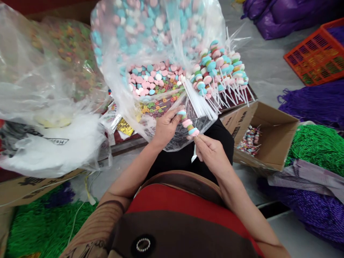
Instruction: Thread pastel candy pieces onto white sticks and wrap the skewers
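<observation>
Head view shows a short row of puffy, round pink, blue, white and brown sweets on a stick [188,123], held between two bare hands above the person's lap. It slants down toward the right hand [211,150]. The left hand [164,128] has its thumb and fingers pinched on the far end, by a smooth blue piece. The right hand's fingers are squeezed tight at the near end, just under a pink piece. Both arms reach forward, and the hands tip in toward each other.

Just past the hands, a thin, crinkly clear plastic bag [118,86] lies open. Smooth, flat pink, blue and white sweets [145,81] sit in a heap there, next to small round rings of many colours [156,106]. Beside them lies a bunch of thin, straight white sticks [200,100]. To the right is a bumpy pile of filled sticks [215,68], with white ends poking out. A brown cardboard box [279,138] with flat sides holds small, bright bits [251,141].
</observation>
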The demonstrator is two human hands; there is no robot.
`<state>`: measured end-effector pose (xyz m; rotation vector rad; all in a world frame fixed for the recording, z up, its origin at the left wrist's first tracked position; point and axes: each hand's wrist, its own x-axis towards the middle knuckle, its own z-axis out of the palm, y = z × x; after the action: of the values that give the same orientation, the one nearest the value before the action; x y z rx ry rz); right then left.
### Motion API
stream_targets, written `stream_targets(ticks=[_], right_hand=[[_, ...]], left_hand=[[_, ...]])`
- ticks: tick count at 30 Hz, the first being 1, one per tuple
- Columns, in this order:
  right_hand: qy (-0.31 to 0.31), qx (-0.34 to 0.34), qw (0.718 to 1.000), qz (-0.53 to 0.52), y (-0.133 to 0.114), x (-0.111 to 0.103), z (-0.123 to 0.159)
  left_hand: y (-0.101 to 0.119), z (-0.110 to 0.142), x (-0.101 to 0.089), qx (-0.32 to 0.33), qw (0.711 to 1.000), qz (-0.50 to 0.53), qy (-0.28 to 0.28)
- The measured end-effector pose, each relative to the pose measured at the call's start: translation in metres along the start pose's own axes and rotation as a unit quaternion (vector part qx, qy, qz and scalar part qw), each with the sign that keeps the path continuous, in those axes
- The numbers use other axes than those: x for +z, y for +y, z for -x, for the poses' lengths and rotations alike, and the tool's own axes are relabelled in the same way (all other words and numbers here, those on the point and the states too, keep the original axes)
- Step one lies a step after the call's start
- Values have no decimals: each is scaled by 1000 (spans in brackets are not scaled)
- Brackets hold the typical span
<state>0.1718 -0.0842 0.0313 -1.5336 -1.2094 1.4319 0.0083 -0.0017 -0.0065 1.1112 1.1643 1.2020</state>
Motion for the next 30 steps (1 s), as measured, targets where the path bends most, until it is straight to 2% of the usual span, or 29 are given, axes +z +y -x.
stream_targets(ticks=[7, 11, 14, 16, 18, 20, 22, 25, 27, 28, 30], right_hand=[[1, 0, 1000, -30, -3, 17, -4], [4, -17, 1000, -15, 6, 23, -14], [59, -62, 995, 47, 11, 18, -20], [118, -94, 986, 77, 13, 14, -21], [150, -106, 981, 68, 14, 12, -20], [132, -83, 988, 10, 15, 15, -19], [83, -21, 993, -84, 17, 20, -18], [14, 43, 982, -185, 16, 23, -18], [10, 24, 984, -175, 10, 15, -19], [29, -1, 988, -149, 5, 7, -21], [117, -71, 988, -67, -8, -17, -31]], left_hand=[[5, 10, 5, -5, 1000, 8, -9], [9, 8, 2, 32, 999, -25, 9], [9, 1, -1, 43, 998, 4, 46], [9, -2, -2, 28, 995, 66, 66], [11, -4, 0, -2, 987, 142, 69], [14, -2, 4, -28, 979, 193, 62], [17, 0, 7, -35, 976, 209, 52], [21, 2, 10, -33, 975, 215, 33], [21, 0, 8, -24, 976, 216, 29], [20, -1, 6, -13, 977, 212, 30], [19, -4, 1, 15, 980, 195, 40]])
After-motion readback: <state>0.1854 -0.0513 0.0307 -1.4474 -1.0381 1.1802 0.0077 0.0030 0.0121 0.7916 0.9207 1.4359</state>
